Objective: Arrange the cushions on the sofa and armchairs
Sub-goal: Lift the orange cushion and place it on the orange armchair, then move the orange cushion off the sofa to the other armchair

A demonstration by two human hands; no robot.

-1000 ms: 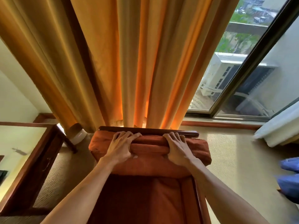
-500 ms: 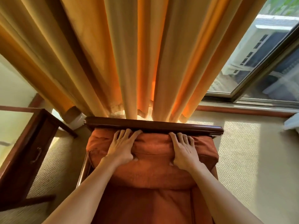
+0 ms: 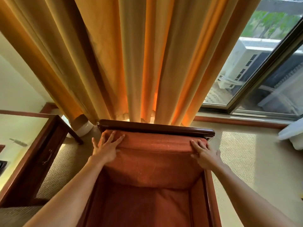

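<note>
Back cushion [image 3: 154, 163] of an armchair [image 3: 155, 128], lower centre of the frame: a rust-orange, coarse-woven pad, plump, with a rolled seam along its top edge, standing upright against the chair's dark wooden top rail. Below it lies the seat cushion [image 3: 141, 208], same fabric, between the two padded arms. Left hand [image 3: 107, 148], at the cushion's upper left corner, lies flat on the fabric with its fingers [image 3: 113, 138] straight and spread apart, tips reaching to the rail. Right hand [image 3: 205, 155], at the upper right corner, also rests on the top edge, fingers [image 3: 196, 145] extended and close together, pressing on the roll; neither hand curls round the fabric. Both forearms enter from the bottom corners. Behind the chair hangs a heavy golden-orange curtain [image 3: 131, 54] in deep folds, filling the upper centre. Upper right: a window [image 3: 262, 71] with a dark frame, showing an outdoor unit and greenery. Left: a dark wood counter [image 3: 41, 154] with a pale top and a drawer handle. The floor is beige woven carpet [image 3: 249, 164]; a white cloth [image 3: 293, 136] shows at the right edge.
</note>
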